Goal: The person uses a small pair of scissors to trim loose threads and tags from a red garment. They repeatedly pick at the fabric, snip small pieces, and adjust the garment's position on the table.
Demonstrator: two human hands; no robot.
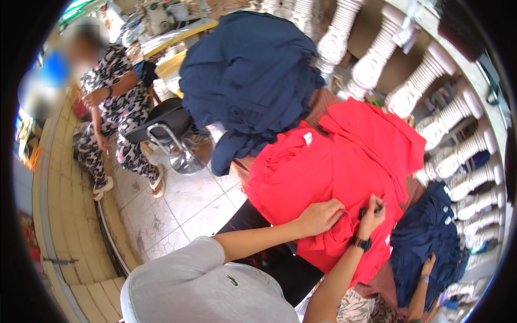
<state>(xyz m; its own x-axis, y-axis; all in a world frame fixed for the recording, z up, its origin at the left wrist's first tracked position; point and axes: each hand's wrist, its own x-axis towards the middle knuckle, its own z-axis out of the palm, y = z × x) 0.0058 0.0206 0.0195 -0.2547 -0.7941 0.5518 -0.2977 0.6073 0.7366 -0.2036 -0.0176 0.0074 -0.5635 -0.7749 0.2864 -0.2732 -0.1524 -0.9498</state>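
A pile of red garments [344, 161] lies in front of me on a heap of cloth. My left hand [321, 216] rests flat on the lower part of the red fabric and presses a fold. My right hand [372, 211], with a black watch on the wrist, sits just to its right on the same fabric. Its fingers pinch a small black object [362, 213]; I cannot tell what kind of object it is. A small white label [307, 138] shows near the top of the red pile.
A big navy garment pile [250, 75] lies behind the red one, and more navy garments [425, 237] at lower right under another person's hand [428, 265]. A person in patterned clothes [110, 107] sits at left beside a black stool [164, 126]. White balusters [377, 59] line the right.
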